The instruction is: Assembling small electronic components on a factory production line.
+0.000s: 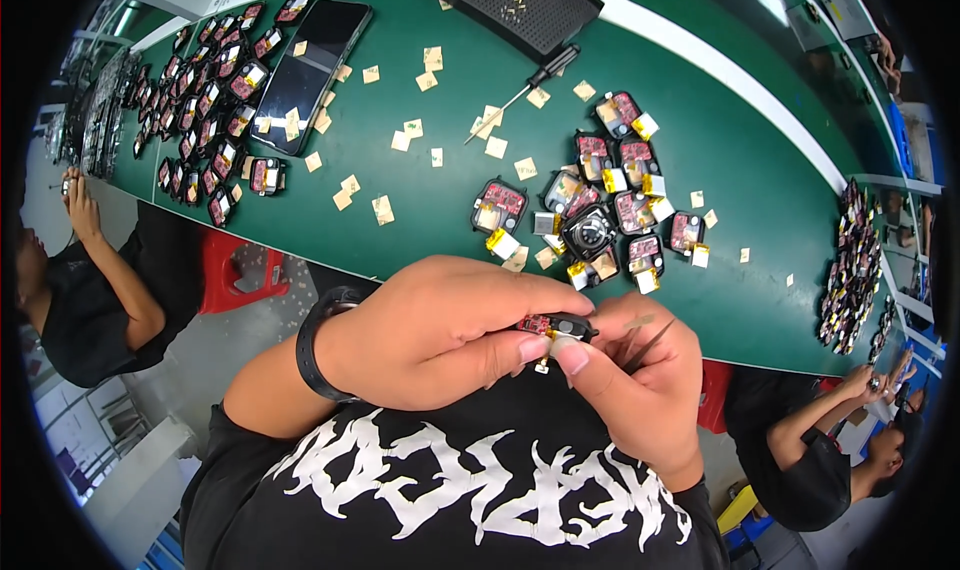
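Observation:
Close to my chest, at the table's near edge, my left hand [440, 330] grips a small black watch case [574, 326] with a red circuit board showing. My right hand [640, 390] meets it from the other side, its thumb pressed against the case's lower edge beside the left thumb. A small white connector [542, 367] sticks out below the thumbs. Dark, thin-pointed tweezers [650, 345] are held within the right hand's fingers, with a small pale piece [640, 321] near them. The fingers hide part of the case.
Beyond my hands lies a cluster of open watch cases [632, 213] with batteries hanging out. Small beige squares [383, 210] are scattered on the green table [420, 170]. A screwdriver [530, 88], black tray [520, 10], phone [312, 75] and more cases [210, 100] lie farther off. People sit on both sides.

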Available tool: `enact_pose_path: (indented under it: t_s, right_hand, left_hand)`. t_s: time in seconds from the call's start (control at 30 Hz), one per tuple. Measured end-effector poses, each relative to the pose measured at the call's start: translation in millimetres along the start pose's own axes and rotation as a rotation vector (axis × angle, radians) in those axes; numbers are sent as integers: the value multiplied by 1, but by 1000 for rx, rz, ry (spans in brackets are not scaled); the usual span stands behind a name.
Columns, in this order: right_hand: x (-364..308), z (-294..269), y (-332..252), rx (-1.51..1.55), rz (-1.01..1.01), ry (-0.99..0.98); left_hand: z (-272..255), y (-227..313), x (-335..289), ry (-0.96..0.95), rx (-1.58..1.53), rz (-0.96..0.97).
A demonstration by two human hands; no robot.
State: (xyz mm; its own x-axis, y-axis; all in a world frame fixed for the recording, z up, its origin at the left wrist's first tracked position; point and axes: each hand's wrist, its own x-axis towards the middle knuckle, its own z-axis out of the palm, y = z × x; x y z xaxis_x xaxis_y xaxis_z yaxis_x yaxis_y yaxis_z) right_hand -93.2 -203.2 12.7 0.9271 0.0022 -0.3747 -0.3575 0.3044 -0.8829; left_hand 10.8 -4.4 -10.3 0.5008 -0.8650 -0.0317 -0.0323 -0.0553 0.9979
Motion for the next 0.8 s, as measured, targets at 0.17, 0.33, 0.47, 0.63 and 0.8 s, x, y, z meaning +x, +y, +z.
enact_pose_path:
  t_s: [0.17,0.33,0.47,0.63,0.8]
  right_hand:
    - [-3,-4,3,49,30,12]
    - [-5,-9,7,-6,-16,-5]
    - [-5,-15,6,-294,-228,-6]
    - [-14,-37,6,-650,-609,107]
    - [-26,-56,2,-755,-583,63]
  left_hand:
    - [1,4,1,-59,-136,-115]
    - [-1,4,-1,-92,-5,-33]
    - [0,4,-4,-54,50,16]
    - [-1,13,-5,-63,112,72]
    - [3,15,-5,-37,98,102]
